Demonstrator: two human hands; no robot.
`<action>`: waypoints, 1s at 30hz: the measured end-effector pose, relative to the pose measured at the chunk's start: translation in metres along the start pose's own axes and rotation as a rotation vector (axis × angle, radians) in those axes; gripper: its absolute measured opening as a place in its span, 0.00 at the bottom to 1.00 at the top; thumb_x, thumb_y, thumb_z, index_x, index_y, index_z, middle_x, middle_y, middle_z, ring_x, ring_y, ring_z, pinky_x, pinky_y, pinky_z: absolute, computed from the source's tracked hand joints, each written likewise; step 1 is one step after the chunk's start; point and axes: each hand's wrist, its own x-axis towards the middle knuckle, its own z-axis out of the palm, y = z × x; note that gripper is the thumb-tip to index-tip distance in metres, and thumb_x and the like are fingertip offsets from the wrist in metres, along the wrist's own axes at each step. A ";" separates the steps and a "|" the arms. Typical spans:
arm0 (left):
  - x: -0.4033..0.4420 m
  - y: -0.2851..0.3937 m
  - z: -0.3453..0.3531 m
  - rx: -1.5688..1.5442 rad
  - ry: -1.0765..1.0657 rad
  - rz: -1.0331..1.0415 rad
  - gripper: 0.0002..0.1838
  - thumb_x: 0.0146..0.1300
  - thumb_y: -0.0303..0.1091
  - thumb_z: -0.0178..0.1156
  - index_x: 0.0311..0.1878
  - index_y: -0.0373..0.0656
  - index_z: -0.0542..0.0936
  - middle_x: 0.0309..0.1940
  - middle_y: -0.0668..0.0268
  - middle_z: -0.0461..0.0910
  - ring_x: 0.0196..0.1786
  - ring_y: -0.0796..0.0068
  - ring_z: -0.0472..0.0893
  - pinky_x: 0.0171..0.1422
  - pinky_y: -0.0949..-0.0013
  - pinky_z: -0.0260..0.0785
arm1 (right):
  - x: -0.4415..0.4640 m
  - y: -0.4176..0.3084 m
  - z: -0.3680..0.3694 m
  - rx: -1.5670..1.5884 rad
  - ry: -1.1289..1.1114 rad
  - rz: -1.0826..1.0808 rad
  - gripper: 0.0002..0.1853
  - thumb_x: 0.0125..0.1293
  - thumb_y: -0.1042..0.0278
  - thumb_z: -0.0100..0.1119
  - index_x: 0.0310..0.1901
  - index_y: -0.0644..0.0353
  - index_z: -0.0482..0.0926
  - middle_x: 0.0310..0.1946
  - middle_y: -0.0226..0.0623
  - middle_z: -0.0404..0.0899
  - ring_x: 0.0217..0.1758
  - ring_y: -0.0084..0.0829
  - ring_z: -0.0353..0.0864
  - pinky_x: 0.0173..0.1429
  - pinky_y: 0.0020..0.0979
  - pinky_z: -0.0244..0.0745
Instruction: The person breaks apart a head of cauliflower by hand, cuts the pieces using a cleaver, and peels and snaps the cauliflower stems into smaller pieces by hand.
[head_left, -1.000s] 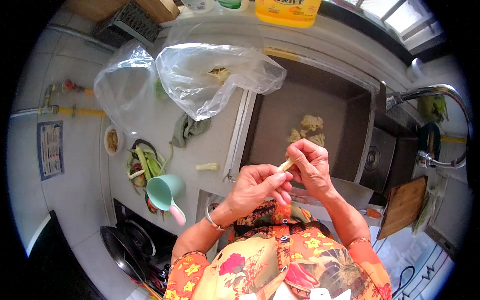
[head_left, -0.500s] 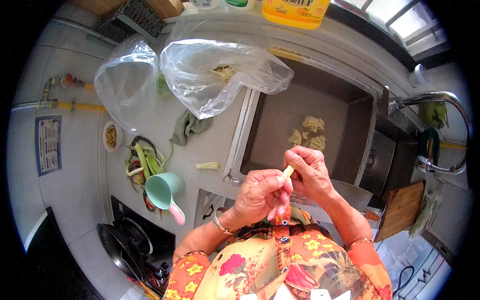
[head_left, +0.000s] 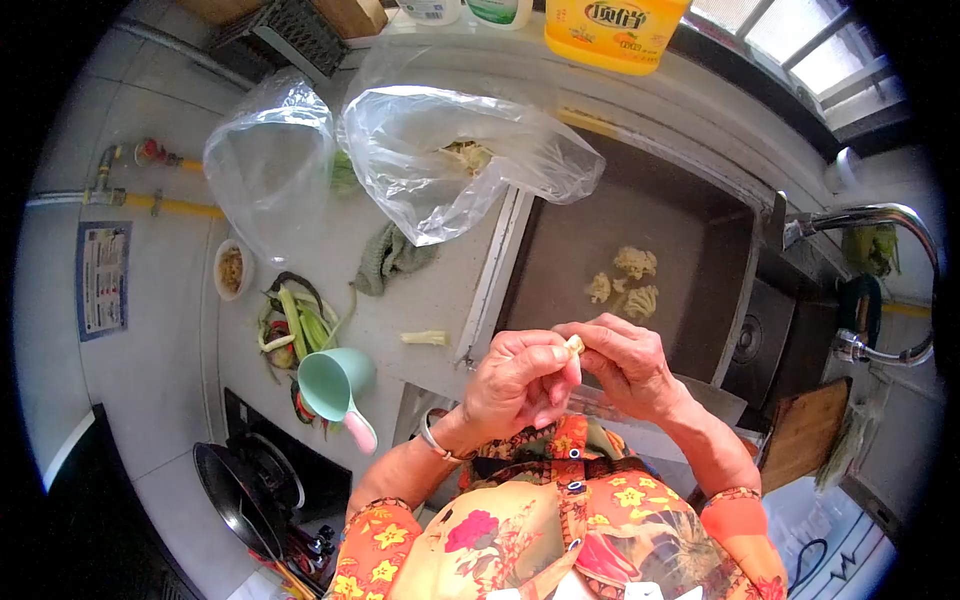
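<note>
My left hand (head_left: 522, 378) and my right hand (head_left: 632, 368) meet at the front edge of the sink, both closed on one small pale cauliflower piece (head_left: 574, 345). It is pinched between thumbs and fingertips, and most of it is hidden. Beyond my hands, several cauliflower florets (head_left: 635, 263) lie apart on the bottom of the sink (head_left: 575, 215). To the left, a pale cut stalk (head_left: 425, 338) rests on the counter. An open clear plastic bag (head_left: 410, 195), with pale pieces inside, stands by the sink's far left corner.
Left on the counter are a mint-green scoop (head_left: 330, 385) with a pink handle, green vegetables (head_left: 300, 320), a grey-green cloth (head_left: 392, 258), a small bowl (head_left: 232, 270) and another clear bag (head_left: 270, 165). A faucet (head_left: 880, 215) and wooden board (head_left: 808, 430) are at the right. A wok (head_left: 230, 495) sits lower left.
My right hand has turned over more, its fingers now closer around the cauliflower piece, of which less shows. The whole view has shifted slightly. The florets in the sink appear unmoved.
</note>
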 end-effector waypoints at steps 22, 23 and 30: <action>0.021 -0.019 0.002 0.770 -0.154 0.669 0.09 0.53 0.27 0.49 0.19 0.35 0.69 0.25 0.65 0.69 0.22 0.77 0.67 0.30 0.73 0.64 | -0.003 0.012 0.008 1.028 0.290 0.699 0.17 0.71 0.57 0.44 0.37 0.64 0.73 0.22 0.30 0.75 0.19 0.16 0.72 0.21 0.17 0.66; 0.022 -0.021 0.003 0.720 -0.145 0.806 0.09 0.52 0.26 0.48 0.18 0.35 0.68 0.30 0.63 0.70 0.23 0.76 0.68 0.31 0.73 0.65 | -0.004 0.013 0.006 1.026 0.293 0.700 0.17 0.71 0.57 0.44 0.37 0.64 0.73 0.22 0.30 0.75 0.19 0.16 0.72 0.21 0.17 0.66; 0.023 -0.007 0.001 0.306 0.054 0.380 0.14 0.55 0.23 0.49 0.14 0.38 0.63 0.21 0.62 0.71 0.16 0.78 0.71 0.15 0.78 0.56 | -0.002 0.006 -0.002 0.540 -0.019 0.526 0.15 0.70 0.67 0.45 0.55 0.63 0.69 0.23 0.27 0.72 0.22 0.17 0.69 0.25 0.22 0.67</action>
